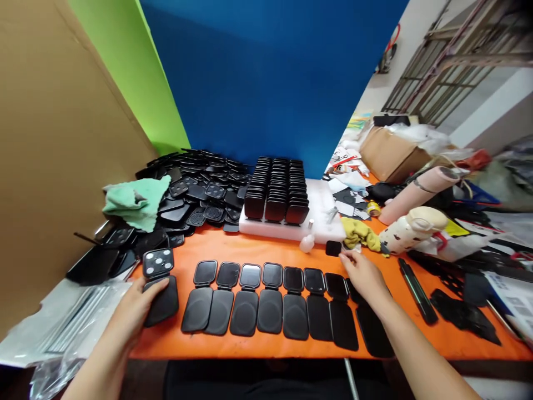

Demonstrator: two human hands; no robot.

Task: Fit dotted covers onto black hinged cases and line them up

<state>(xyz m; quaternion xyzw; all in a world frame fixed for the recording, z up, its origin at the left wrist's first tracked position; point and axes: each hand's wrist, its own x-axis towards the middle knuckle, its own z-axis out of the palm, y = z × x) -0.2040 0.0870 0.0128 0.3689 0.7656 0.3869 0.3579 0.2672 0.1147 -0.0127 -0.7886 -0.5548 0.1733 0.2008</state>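
Case [161,303], hinged and black, white dots across its upper panel [158,262] — gripped by the left hand's [134,304] curled fingers at the orange table's [245,247] left; the right hand [364,273] pinches a black square [332,248] at its corner.

Orange table [258,246]: row of hinged cases [270,311], front; heap of parts [208,191], left rear; foam block [320,201], centre, small bottle [307,243] beside it; yellow cloth [360,234], pink bottle [418,195], cream bottle [410,231], right.
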